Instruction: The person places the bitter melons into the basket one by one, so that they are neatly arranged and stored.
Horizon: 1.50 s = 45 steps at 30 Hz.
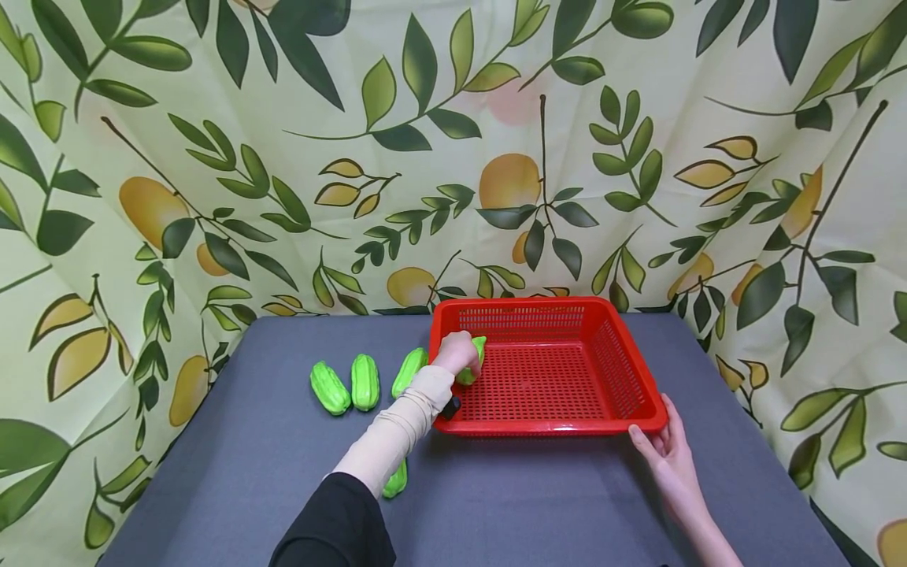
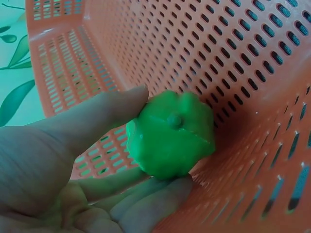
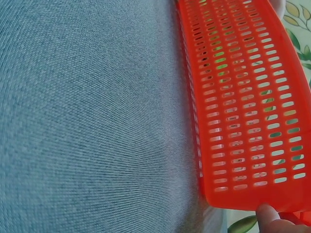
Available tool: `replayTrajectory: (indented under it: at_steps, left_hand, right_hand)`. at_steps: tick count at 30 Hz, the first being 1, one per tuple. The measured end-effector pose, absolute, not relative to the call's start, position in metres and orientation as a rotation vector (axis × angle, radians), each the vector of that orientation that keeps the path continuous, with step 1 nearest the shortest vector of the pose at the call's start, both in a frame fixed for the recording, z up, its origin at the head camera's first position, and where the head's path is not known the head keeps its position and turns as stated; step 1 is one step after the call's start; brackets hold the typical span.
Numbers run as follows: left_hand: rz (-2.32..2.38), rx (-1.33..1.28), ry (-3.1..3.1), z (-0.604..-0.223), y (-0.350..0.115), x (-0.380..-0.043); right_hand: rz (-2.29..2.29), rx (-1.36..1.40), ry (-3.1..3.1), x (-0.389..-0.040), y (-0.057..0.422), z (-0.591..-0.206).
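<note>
My left hand (image 1: pixel 459 353) reaches over the left rim of a red plastic basket (image 1: pixel 538 428). Inside, its thumb and fingers grip a green ribbed gourd (image 2: pixel 170 136) near the basket wall, seen end-on in the left wrist view. At the near right corner of the basket, my right hand (image 1: pixel 666 449) holds the rim, thumb on the front and fingers along the right side. In the right wrist view only a thumb (image 3: pixel 267 216) and part of the hand show at the rim.
Left of the basket, several similar green gourds lie on the grey-blue tabletop (image 1: pixel 234 472), among them a slanted gourd (image 1: pixel 330 387) and an upright-lying gourd (image 1: pixel 364 382). Another gourd (image 1: pixel 395 479) is partly hidden under my left forearm. A leaf-patterned cloth (image 1: pixel 439 173) hangs behind and at the sides.
</note>
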<state>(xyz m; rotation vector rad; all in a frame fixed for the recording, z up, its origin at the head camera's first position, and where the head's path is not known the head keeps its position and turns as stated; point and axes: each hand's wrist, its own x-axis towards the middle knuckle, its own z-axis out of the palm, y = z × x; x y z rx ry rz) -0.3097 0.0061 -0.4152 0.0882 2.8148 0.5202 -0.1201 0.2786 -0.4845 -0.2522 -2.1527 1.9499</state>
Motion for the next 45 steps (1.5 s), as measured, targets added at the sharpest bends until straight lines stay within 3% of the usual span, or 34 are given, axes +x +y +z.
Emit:
replayTrajectory:
  at_steps: [24,32,45]
  left_hand:
    - [0.615,0.177,2.819,-0.389,-0.006,-0.303]
    - [0.906,0.304,2.756,-0.373,-0.022,-0.294]
    - [1.316,0.378,2.636,-0.378,-0.046,-0.273]
  right_hand:
    - [1.949,-0.282,-2.160,-0.120,0.278,-0.486]
    - [1.940,-0.335,-2.201,-0.121,0.279,-0.484]
    - [1.956,-0.285,-2.162,-0.120,0.279,-0.486]
